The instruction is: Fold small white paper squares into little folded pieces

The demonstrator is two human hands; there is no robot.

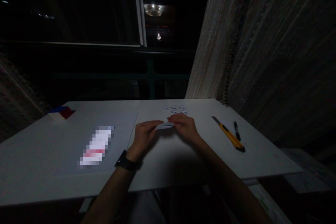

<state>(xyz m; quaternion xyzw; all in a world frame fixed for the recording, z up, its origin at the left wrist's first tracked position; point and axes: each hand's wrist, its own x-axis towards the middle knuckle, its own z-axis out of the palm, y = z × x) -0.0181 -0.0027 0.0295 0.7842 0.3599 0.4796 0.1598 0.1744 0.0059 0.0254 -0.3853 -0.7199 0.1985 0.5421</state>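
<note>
A small white piece of paper (165,125) is pinched between both my hands over the middle of the white table (183,161). My left hand (144,136), with a black watch on the wrist, grips its left end with closed fingers. My right hand (185,126) presses closed fingers on its right end. Just behind my hands lie several small folded paper pieces (175,109) on the table.
A yellow utility knife (229,134) and a black pen (237,130) lie to the right. A large paper sheet (115,126) with a blurred patch lies at left. A coloured cube (61,112) sits at the far left corner. A curtain (262,42) hangs at right, a dark window behind.
</note>
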